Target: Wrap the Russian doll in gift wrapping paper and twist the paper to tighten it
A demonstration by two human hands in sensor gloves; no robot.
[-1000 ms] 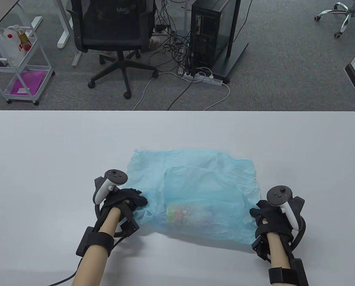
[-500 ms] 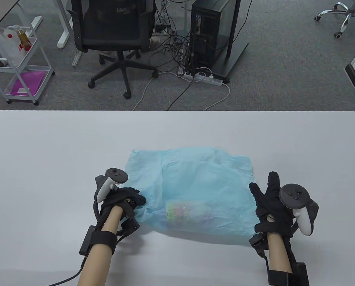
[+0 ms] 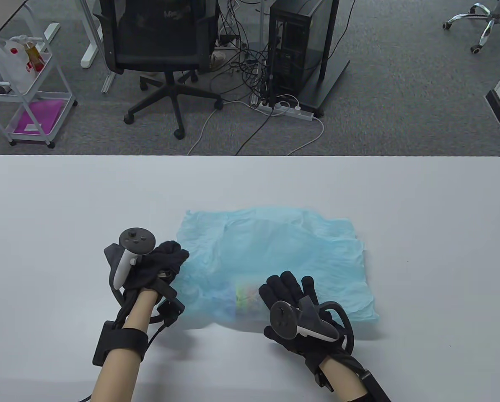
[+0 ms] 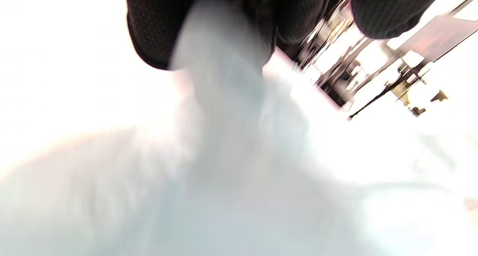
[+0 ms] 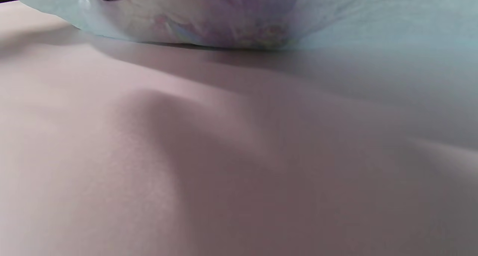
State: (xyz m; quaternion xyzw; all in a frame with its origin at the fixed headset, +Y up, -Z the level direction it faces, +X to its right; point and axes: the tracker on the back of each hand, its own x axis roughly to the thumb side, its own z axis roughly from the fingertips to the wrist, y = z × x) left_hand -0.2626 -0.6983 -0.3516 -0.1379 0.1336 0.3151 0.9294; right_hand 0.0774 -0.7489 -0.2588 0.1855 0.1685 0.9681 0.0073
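1. your thin, crumpled light-blue sheet of gift wrapping paper lies spread on the white worktop, towards the near edge in the table view.
2. the russian doll, a small rounded figure with a multicoloured print, lies on its side under the near part of the sheet and shows only dimly through it. in the right wrist view its pale patterned body rests on the worktop with the paper draped over it.
3. your left hand in its black sensor glove sits at the sheet's left edge. in the left wrist view its fingers are curled, pinching a gathered tuft of the paper; that view is blurred and overexposed.
4. your right hand lies on top of the paper, just right of the visible end of the doll. its fingers are straight and slightly spread, pressing the sheet over the doll.
5. the right side of the sheet lies loose and flat on the worktop.
6. beyond the worktop: a black office chair and a black computer tower on grey carpet.
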